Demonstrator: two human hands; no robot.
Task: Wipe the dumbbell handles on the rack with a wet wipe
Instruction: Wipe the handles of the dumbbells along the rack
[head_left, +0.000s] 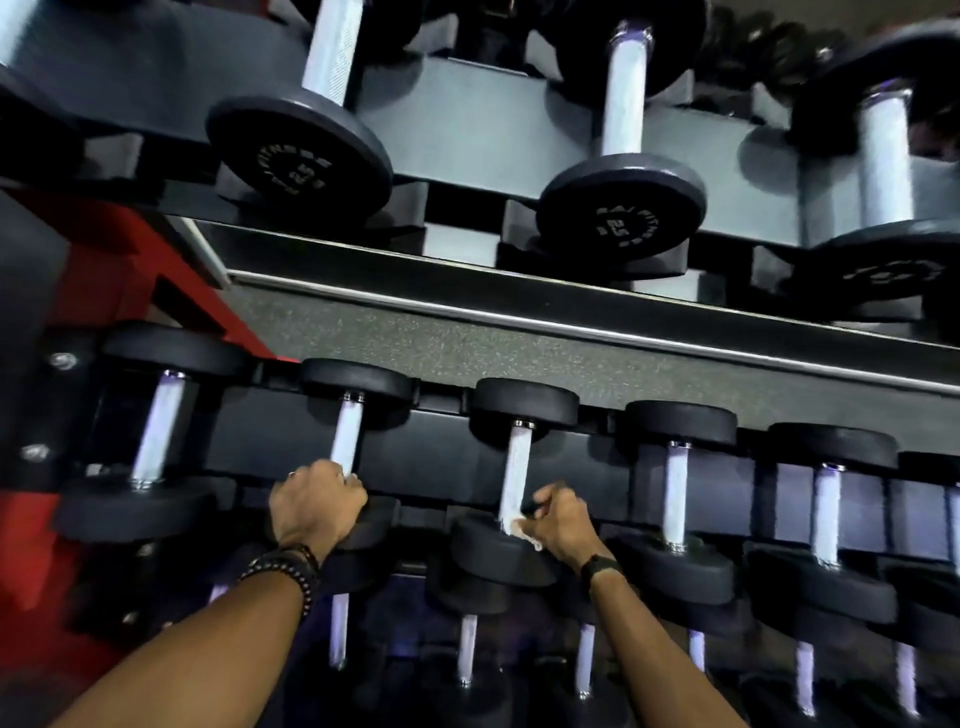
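The rack (519, 467) carries heavy, stiff dumbbells on its middle shelf. The left hand (317, 506) is curled around one handle (347, 434) at its front end. The right hand (558, 522) pinches the wet wipe (519, 527) against the next handle (518, 470), near the front edge. The wipe looks soft and light; I think it should be wrapped around the knurled bar.

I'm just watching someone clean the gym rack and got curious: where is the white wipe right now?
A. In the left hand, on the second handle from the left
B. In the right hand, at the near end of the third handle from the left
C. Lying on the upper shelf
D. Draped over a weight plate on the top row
B: the right hand pinches the white wipe against the near end of the third handle, while the left hand grips the neighbouring handle bare.
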